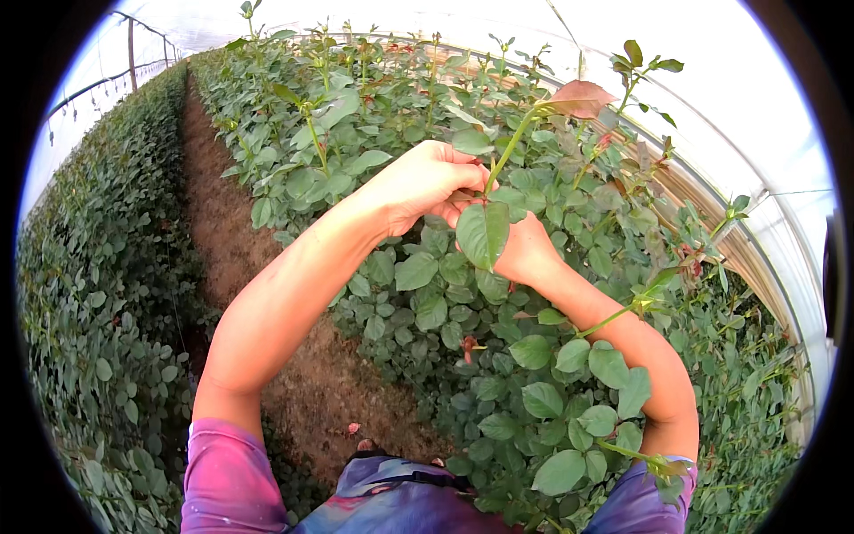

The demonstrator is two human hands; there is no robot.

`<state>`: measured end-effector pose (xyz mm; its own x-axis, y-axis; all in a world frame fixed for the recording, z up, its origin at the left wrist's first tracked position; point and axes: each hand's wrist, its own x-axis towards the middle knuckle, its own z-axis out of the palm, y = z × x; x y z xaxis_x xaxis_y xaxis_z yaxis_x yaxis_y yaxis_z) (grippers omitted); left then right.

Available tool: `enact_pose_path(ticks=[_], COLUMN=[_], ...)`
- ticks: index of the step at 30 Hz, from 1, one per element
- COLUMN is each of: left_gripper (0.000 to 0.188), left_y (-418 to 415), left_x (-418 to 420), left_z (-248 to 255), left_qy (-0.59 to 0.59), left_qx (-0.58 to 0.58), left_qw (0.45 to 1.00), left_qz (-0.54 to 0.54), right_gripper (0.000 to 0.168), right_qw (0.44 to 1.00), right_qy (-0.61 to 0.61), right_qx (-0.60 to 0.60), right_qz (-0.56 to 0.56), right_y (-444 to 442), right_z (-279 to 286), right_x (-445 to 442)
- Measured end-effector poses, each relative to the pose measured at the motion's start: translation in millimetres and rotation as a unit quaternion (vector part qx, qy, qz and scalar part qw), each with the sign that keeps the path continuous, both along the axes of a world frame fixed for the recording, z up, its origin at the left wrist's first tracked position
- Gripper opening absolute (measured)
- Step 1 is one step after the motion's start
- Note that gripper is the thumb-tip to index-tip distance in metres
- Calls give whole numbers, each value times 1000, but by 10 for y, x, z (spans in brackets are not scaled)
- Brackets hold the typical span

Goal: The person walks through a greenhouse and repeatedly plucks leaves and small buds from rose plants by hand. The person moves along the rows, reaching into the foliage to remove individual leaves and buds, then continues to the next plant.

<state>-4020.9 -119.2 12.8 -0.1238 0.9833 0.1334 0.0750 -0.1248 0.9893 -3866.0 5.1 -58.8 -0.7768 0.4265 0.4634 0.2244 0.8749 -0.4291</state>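
Observation:
Both hands meet at a green rose stem (pixel 512 150) that leans up to the right and carries a reddish leaf (pixel 579 100) near its top. My left hand (pixel 444 177) has its fingers bent at the stem, thumb and fingertips close together. My right hand (pixel 524 250) is just below and to the right, its fingers largely hidden behind a broad green leaf (pixel 483 235) and my left fingers. Whether the right fingers hold anything cannot be seen. Dense rose foliage surrounds both hands, and another stem (pixel 607 322) crosses in front of my right forearm.
A bare soil path (pixel 220 200) runs between this bed and another leafy row (pixel 93 287) at the left. Plastic greenhouse sheeting (pixel 734 127) curves along the right side. A pink petal (pixel 353 428) lies on the soil near my feet.

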Motion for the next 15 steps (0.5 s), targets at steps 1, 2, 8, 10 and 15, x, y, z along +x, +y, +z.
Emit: enact_pose_path(ticks=[1,2,8,10,15], left_gripper=[19,22,42,37,41], left_y=[39,66,-573,-856,-1372], left_x=[-7,-5,-291,-262,-139], left_z=[-27,-45,-210,-564,-1662], left_qy=[-4,-8,36,41,63], left_qx=[-3,-5,109,129,-52], left_qw=[1000,1000,988,985,994], left_qz=[-7,-13,107,107,71], right_gripper=[48,50,26,23,23], right_qw=[1000,1000,970,949,880], right_qy=[-4,-9,-10,38,4], right_qx=[-12,-23,-234,-308,-474], right_qz=[4,7,59,61,5], right_y=[-4,-13,-175,-122,195], right_z=[-9,-2,146,158,7], right_x=[14,38,149,189,321])
